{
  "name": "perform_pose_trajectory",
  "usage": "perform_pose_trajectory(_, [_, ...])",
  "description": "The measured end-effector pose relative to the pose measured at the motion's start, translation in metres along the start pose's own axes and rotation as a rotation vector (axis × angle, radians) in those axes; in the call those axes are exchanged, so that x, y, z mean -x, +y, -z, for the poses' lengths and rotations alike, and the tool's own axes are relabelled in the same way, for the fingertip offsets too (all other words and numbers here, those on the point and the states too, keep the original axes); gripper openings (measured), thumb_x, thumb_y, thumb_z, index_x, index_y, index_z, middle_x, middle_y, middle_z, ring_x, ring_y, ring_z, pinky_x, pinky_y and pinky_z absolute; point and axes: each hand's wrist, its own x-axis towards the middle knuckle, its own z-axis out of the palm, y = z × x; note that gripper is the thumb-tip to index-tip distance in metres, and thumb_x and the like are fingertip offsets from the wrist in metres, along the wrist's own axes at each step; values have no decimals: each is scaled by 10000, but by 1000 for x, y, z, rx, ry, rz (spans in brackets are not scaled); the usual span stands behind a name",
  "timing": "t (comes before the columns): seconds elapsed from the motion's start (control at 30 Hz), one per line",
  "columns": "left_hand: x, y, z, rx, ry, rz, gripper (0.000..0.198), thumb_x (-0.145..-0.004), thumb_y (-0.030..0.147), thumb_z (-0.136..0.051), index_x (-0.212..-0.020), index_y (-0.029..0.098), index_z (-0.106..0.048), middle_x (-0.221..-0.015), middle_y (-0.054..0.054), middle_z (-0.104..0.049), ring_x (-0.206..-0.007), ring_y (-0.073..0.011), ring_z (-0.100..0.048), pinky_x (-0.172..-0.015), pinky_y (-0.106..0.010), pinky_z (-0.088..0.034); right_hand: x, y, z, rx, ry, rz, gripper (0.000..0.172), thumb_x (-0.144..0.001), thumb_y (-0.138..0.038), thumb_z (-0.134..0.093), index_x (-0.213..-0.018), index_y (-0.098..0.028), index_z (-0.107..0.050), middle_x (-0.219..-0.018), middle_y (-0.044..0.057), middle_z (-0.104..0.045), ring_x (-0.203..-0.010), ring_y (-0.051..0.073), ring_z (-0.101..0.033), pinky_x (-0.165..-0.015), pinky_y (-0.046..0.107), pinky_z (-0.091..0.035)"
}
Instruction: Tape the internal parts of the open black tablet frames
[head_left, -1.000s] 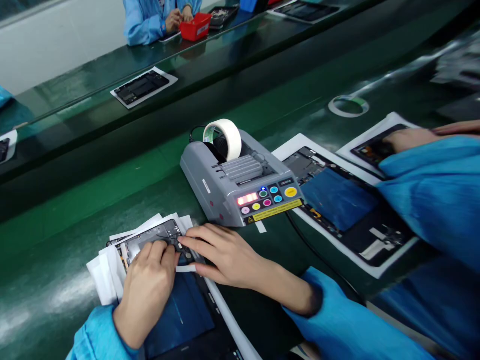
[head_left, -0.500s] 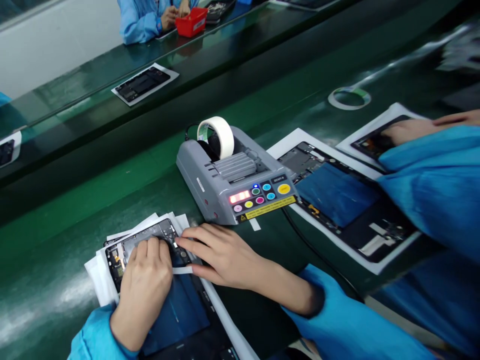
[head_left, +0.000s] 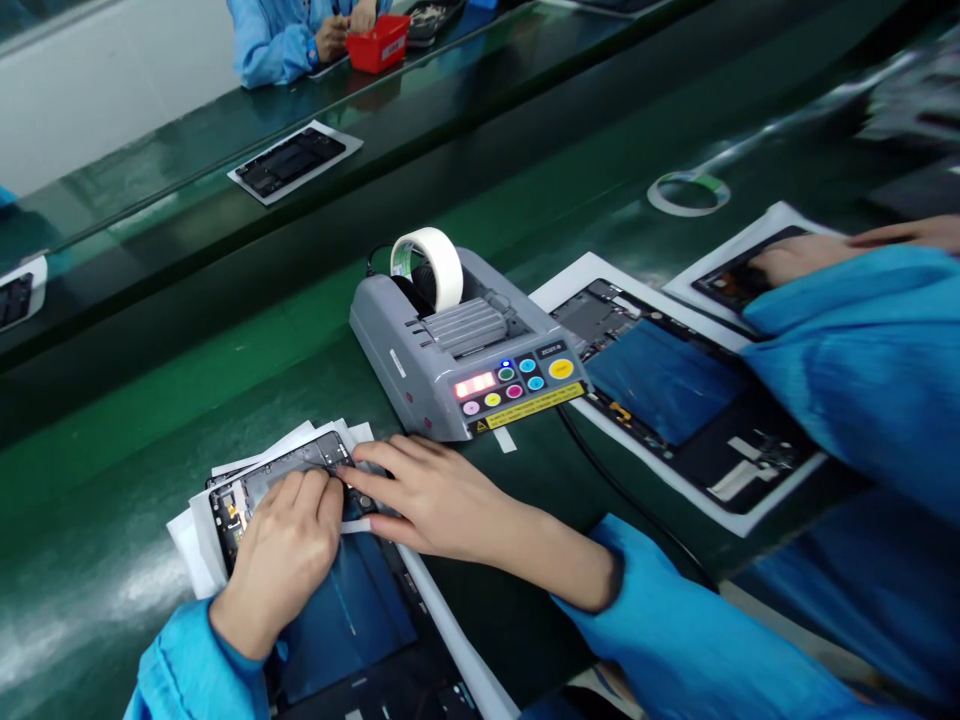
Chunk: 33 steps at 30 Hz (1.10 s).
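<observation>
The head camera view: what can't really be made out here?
All in the head view:
- What the left hand and right hand touch on the open device: hidden by the hands.
- Wording on the tape dispenser's yellow label: too small.
- Inside the red bin: too small, hidden by its wall.
- The far co-worker: cut off by the top edge.
- Top-right objects: blurred.

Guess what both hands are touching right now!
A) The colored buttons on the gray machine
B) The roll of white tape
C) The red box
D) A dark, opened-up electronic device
D. The fingers of the left hand and the right hand are both on the open dark device, which lies on white papers.
</observation>
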Motion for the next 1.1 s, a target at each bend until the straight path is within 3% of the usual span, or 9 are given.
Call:
perform_pose_trajectory(0.2, [4,-4,-6,8,62,-9,206,-927,71,-426,-961,76,-629,-839,-99,-663,-701,-237,-615,-614,-350,-573,2,-1,-2,102,37,31,415,-793,-386,-777,-1124,-161,-669,-1092,47,-682,-871,235,-575,-665,372,-505])
perform_pose_trajectory(0.47, [6,-4,-5,18,96,-22,278,-957,97,-372,-963,67,-648,-818,-91,-680,-673,-225,-615,-599,-347,-558,6,-1,-7,87,92,84,284,-980,-323,-503,-1090,-123,-672,-1048,49,-695,-838,212,-558,-725,357,-471])
perform_pose_trajectory(0.7, [13,-1,-4,-18,115,-66,325,-956,88,-372,-1082,26,-664,-1152,-172,-707,-1083,-298,-654,-952,-435,-550,5,-5,-6,101,60,63,288,-991,-275,-434,-1085,-137,-669,-1031,45,-692,-828,213,-555,-742,363,-449])
perform_pose_trajectory(1.1, [20,1,-6,4,50,-31,343,-936,79,-389,-1154,21,-647,-1103,-172,-718,-1054,-304,-679,-937,-463,-584,5,-4,-11,-14,118,41,324,-963,-225,-413,-1170,-103,-630,-995,57,-689,-836,221,-588,-821,383,-479])
